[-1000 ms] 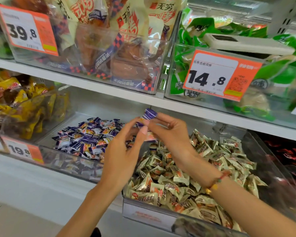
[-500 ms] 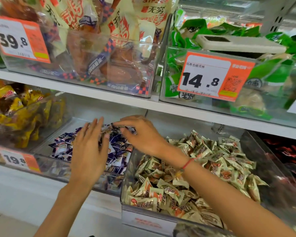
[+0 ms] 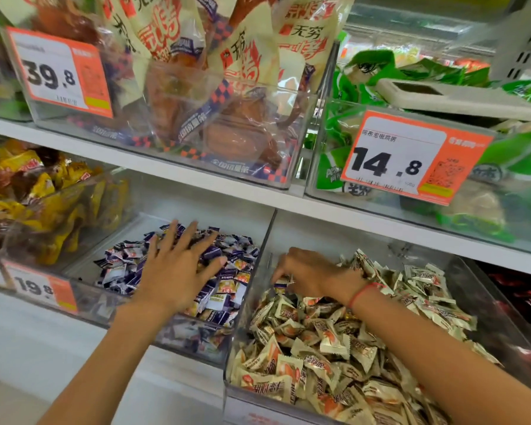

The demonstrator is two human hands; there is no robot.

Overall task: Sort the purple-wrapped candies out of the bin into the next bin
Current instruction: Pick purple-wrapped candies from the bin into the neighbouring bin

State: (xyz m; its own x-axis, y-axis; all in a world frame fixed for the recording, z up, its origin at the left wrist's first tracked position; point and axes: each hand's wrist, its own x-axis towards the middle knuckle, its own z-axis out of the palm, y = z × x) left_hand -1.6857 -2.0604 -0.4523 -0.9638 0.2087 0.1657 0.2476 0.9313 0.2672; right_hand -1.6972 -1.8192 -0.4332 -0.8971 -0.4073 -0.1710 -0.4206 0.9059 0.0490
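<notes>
While right hand (image 3: 311,276) digs at far-left corner of cream-candy bin (image 3: 236,348), fingers curled down round small purplish wrapper (image 3: 281,282), likely next stray to lift out. Left hand (image 3: 178,268) flat, fingers spread, holding nothing, resting over purple-wrapped candies (image 3: 120,265) in next bin (image 3: 83,297) to left; probably levelling heap. Cream candies (image 3: 334,342) fill right bin, orange print, script unreadable. Tags: "19.8" (image 3: 40,289) on purple bin front; upper shelf "39.8" (image 3: 59,72) and "14.8" (image 3: 411,157).
</notes>
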